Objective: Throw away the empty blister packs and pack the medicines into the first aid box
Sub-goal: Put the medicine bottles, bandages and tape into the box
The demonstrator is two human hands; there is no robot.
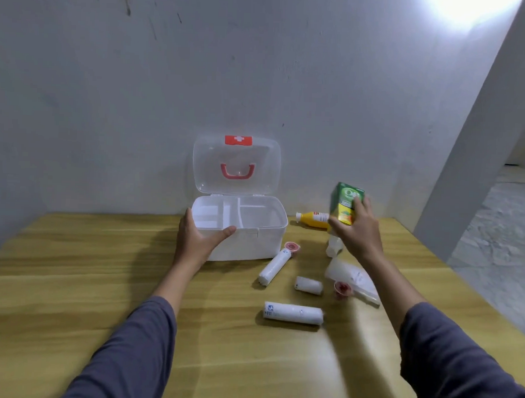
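Observation:
The white first aid box [253, 243] stands against the wall on the wooden table, its clear lid [236, 165] raised and its divided tray showing. My left hand [197, 238] grips the box's front left corner, thumb over the rim. My right hand [358, 229] holds a green and yellow medicine carton [346, 201] in the air to the right of the box. An orange bottle [312, 220] lies behind it. Three white bandage rolls [275, 266] [309, 285] [293, 313] lie in front.
Two small pink-lidded cups [292, 247] [343, 288] sit among the rolls. A clear plastic packet [353, 279] and a small white bottle [334, 246] lie under my right forearm. The table's right edge [449, 268] drops to a grey floor. A wall stands close behind the box.

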